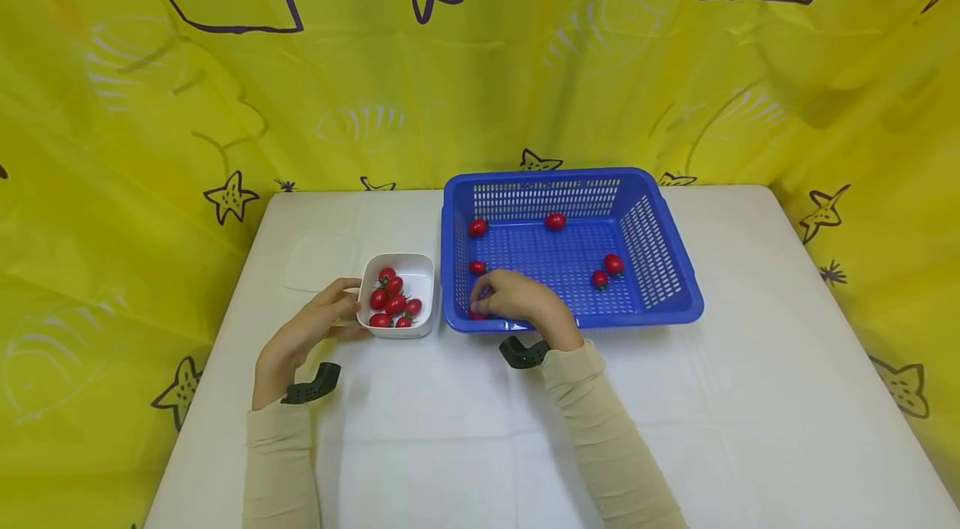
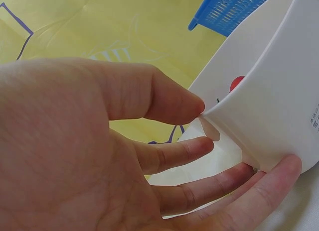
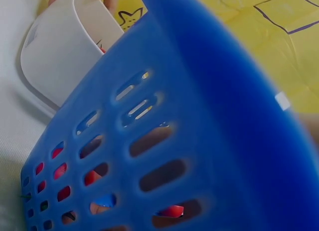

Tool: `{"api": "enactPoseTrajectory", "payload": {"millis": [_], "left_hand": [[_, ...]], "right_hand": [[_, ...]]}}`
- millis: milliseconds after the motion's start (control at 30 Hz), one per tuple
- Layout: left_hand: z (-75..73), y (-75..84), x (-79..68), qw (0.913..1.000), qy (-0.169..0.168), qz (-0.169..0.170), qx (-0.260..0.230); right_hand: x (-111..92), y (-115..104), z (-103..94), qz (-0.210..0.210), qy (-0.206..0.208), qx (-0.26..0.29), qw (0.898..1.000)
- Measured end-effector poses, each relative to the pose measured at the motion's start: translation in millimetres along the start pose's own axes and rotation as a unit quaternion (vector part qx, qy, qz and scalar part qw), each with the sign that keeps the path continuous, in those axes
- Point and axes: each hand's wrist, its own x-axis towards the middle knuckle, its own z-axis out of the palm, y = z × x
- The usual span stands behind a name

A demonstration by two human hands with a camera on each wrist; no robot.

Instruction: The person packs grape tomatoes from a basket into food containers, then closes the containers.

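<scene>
My right hand [image 1: 517, 297] reaches over the near side of the blue plastic basket [image 1: 682, 279]. Thumb and fingers pinch a cherry tomato [image 1: 477, 315] low by the near-left corner, mostly hidden behind them. In the right wrist view the basket wall [image 3: 164, 91] covers this hand's work; red shows through its slots. My left hand [image 1: 315, 325] rests its fairly straight fingers against the left side of a white square container [image 1: 397, 331]. Its fingertips touch the wall and rim in the left wrist view. Several cherry tomatoes [image 1: 394, 303] lie inside the container.
More cherry tomatoes lie in the basket: one at the back [image 1: 555, 221], two along the left wall [image 1: 477, 227], and two toward the right [image 1: 613, 264]. Behind my left hand lies a flat translucent lid [image 1: 318, 256]. A yellow patterned curtain [image 1: 480, 96] hangs behind the white-covered table [image 1: 450, 462].
</scene>
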Motion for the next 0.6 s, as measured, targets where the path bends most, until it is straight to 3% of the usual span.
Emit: {"api": "enactPoseTrajectory", "payload": {"millis": [600], "left_hand": [[-1.1, -0.2, -0.6, 1.0, 0.001, 0.001, -0.004]], "right_hand": [[2.2, -1.3, -0.5, 0.015, 0.009, 0.0, 1.0]]}}
